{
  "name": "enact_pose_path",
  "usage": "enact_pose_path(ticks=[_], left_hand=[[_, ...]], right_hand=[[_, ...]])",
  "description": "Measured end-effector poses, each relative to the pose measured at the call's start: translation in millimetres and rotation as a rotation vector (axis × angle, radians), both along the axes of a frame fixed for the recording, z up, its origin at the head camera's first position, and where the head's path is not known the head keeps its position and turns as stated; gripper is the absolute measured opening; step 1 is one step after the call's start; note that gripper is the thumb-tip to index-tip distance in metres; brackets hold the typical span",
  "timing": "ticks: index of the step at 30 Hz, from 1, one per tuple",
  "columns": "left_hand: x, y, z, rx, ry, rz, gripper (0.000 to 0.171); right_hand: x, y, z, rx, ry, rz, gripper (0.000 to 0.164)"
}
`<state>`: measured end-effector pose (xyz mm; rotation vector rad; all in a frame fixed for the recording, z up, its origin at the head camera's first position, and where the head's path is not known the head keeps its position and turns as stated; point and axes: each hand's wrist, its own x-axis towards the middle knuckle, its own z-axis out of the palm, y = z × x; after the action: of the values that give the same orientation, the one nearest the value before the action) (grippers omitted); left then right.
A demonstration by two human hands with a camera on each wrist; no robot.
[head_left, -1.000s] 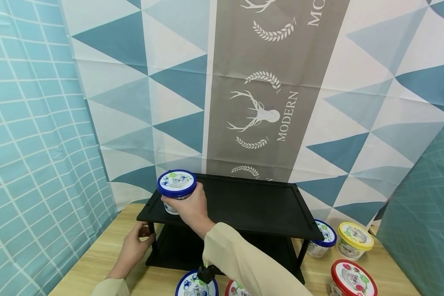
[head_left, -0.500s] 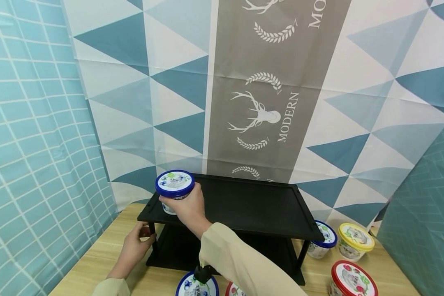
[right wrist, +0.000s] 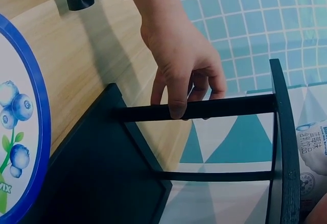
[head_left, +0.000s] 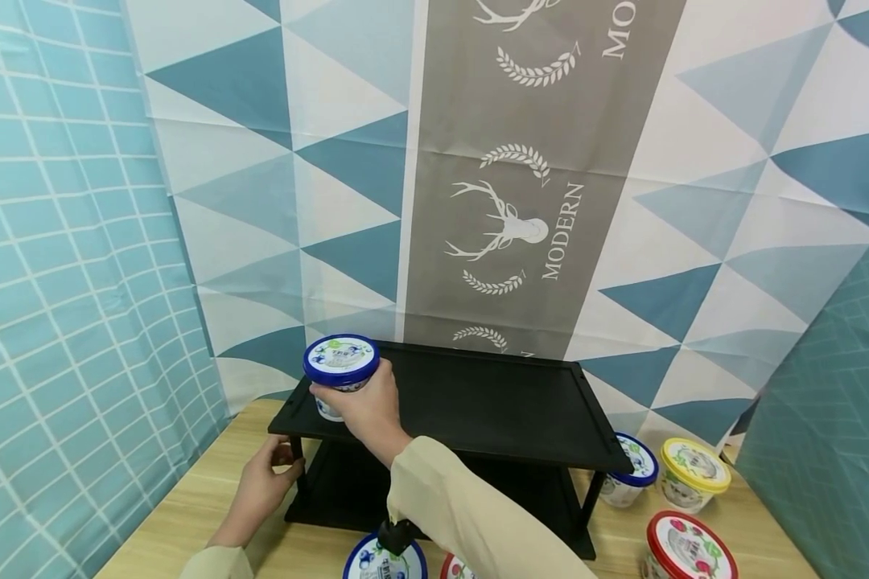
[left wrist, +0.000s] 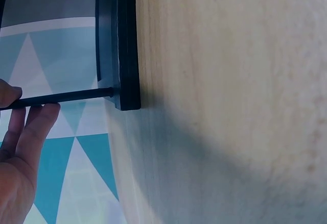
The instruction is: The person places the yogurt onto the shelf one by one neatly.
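Note:
On the left end of the black two-tier shelf rack (head_left: 478, 402) stands a blueberry yogurt-style tub (head_left: 341, 356) with a blue lid. My right hand (head_left: 369, 408) grips its side, thumb in front and fingers behind. In the right wrist view, part of the tub's printed wall (right wrist: 312, 152) shows past the upper tier. My left hand (head_left: 259, 486) pinches the rack's front left post (right wrist: 225, 107) between thumb and fingers, below the upper tier. In the left wrist view, the fingers (left wrist: 38, 132) lie along this thin post, above the lower tier's corner (left wrist: 127, 96).
In front of the rack are another blue-lidded tub (head_left: 384, 563) and a red-lidded one (head_left: 455, 568), partly behind the right sleeve. At right stand blue-lidded (head_left: 632, 470), yellow-lidded (head_left: 695, 470) and red-lidded (head_left: 691, 547) tubs. Patterned curtains (head_left: 348, 201) hang behind the wooden table (head_left: 166, 531).
My right hand and the blue-lidded tub have shifted slightly left on the upper tier. My left hand keeps its hold on the post.

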<state>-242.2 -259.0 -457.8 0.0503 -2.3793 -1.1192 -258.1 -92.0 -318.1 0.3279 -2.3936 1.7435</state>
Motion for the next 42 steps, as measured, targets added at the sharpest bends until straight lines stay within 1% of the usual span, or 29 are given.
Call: enact_pose_path(ticks=[3,9,14,17,21,25,29,33,38,42], left_hand=[[0.4,0.7,0.7,0.000,0.006,0.000,0.031],[0.9,1.0,0.1,-0.003,0.017,0.004,0.031],[1.0,2.0,-1.1,0.002,0.041,-0.004,0.031],[0.8,2.7,-1.2,0.001,0.038,-0.007,0.031],[0.1,2.8,0.4,-0.006,0.013,-0.006,0.031],[-0.6,2.5,1.6,-0.010,0.000,0.006,0.032],[0.6,1.4,0.1,-0.016,-0.019,0.022,0.033],[0.7,-0.4,-1.5,-0.021,-0.026,0.026,0.034],[-0.8,0.9,0.0,-0.023,-0.015,0.011,0.034],[-0.4,1.6,0.4,-0.017,-0.006,0.015,0.033]], right_hand=[[0.1,0.8,-0.2,0.003,0.011,0.012,0.091],[1.6,2.4,-0.6,0.006,0.000,0.033,0.094],[2.4,7.3,-0.5,0.020,0.013,0.052,0.094],[2.9,13.0,0.3,0.023,0.013,0.071,0.090],[4.7,22.1,0.9,0.022,0.007,0.100,0.082],[7.6,31.5,1.1,0.039,0.021,0.110,0.075],[9.8,41.5,1.7,0.063,0.037,0.107,0.070],[9.3,53.2,3.7,0.064,0.051,0.097,0.064],[9.1,71.0,8.0,0.058,0.069,0.081,0.058],[11.2,84.6,11.1,0.064,0.080,0.076,0.056]])
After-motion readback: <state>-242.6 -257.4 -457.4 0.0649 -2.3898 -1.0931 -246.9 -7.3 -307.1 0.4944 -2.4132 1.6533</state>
